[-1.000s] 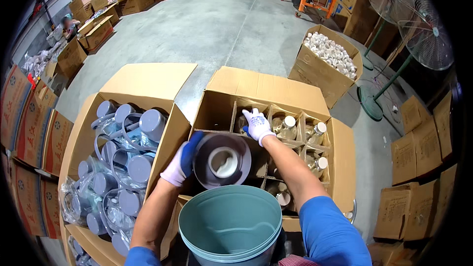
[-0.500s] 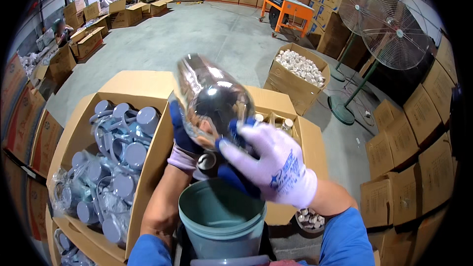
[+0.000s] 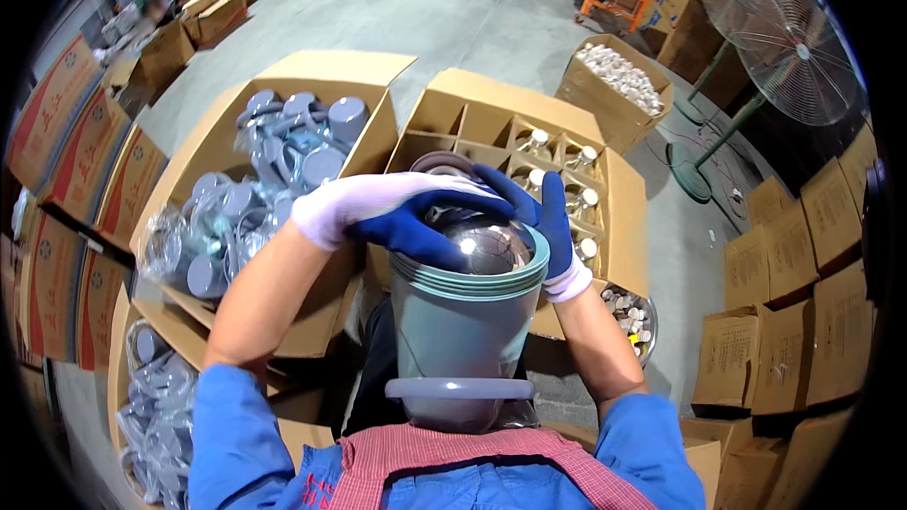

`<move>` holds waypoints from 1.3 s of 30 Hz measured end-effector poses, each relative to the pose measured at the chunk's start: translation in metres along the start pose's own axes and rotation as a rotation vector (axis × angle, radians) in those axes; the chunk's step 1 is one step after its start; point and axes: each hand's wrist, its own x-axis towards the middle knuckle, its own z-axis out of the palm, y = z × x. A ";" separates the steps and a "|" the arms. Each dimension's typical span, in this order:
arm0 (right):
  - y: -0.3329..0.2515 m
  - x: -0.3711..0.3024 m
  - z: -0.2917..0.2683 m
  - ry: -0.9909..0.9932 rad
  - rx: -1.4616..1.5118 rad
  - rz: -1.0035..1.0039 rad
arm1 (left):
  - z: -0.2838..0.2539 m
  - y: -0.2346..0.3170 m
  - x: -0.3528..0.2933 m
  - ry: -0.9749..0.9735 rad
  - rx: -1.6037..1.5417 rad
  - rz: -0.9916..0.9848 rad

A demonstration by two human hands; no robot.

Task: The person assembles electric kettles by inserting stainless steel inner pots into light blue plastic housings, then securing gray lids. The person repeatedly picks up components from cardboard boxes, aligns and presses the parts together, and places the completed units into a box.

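A silvered glass flask liner [image 3: 489, 247] sits within the mouth of a teal bucket-like casing [image 3: 463, 321], its shiny rounded end showing just at the rim. My left hand [image 3: 406, 217], in a white and blue glove, curves over the liner with bent fingers. My right hand [image 3: 557, 241], gloved alike, lies along the casing's right rim with its fingers stretched and apart. How far the liner reaches down is hidden by the casing wall. Below the casing, close to my apron, is a grey-lilac round rim [image 3: 460, 389].
To the left, a carton [image 3: 383, 137] holds grey-blue plastic parts. A divided carton [image 3: 614, 198] ahead contains several silvery liners with pale caps. A dark mauve round part [image 3: 444, 164] is behind the casing. Farther right stand a box of small pale pieces [image 3: 614, 123] and a fan [image 3: 801, 51].
The liner has gone from being held tilted above the casing down into its mouth. My left hand moved over it, and my right hand shifted to the right rim. The view has tipped downward.
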 end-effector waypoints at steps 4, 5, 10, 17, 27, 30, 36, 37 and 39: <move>0.021 0.005 -0.048 0.076 0.035 -0.042 | 0.005 0.007 0.029 0.012 0.846 -0.096; 0.024 0.015 -0.039 0.342 -0.018 -0.062 | 0.000 -0.023 0.031 0.118 0.785 0.077; 0.059 0.082 -0.184 1.073 -0.366 -0.153 | -0.060 -0.195 0.023 1.074 -0.459 -0.086; 0.108 0.095 -0.243 0.707 -1.253 -0.037 | 0.003 -0.311 0.065 1.249 -0.286 -0.059; -0.029 0.109 -0.152 0.432 -1.045 0.329 | -0.049 -0.199 0.057 1.323 -0.314 0.056; -0.041 0.065 -0.123 0.471 -0.480 -0.252 | -0.035 -0.125 0.023 0.886 -0.367 0.161; -0.027 0.047 -0.086 -0.046 -0.582 -0.161 | -0.030 -0.059 0.032 0.395 0.332 0.378; -0.024 0.047 -0.079 -0.050 -0.608 -0.221 | -0.023 -0.058 0.027 0.417 0.325 0.380; -0.017 0.036 -0.061 0.111 -0.621 -0.242 | -0.013 -0.059 0.017 0.473 0.359 0.386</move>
